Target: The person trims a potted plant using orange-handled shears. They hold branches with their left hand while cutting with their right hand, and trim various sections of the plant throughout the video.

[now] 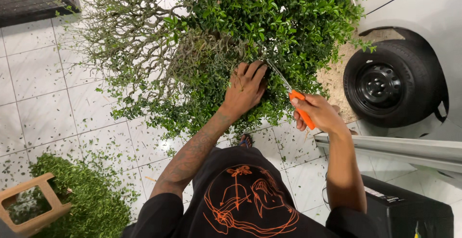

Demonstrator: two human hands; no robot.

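A dense green potted shrub (269,21) with small leaves fills the upper middle of the head view; its left side is bare twigs. My left hand (245,89) presses palm-down into the foliage at the shrub's lower part, fingers spread on the leaves. My right hand (315,113) grips the orange handles of a pair of scissors (288,91), whose metal blades point up-left into the leaves just beside my left fingertips.
Cut leaves lie scattered on the white floor tiles (43,103), with a heap of clippings (82,194) at lower left beside a brown wooden stool (33,204). A car wheel (392,81) stands at right. A black box (409,214) sits lower right, a grey beam (399,149) above it.
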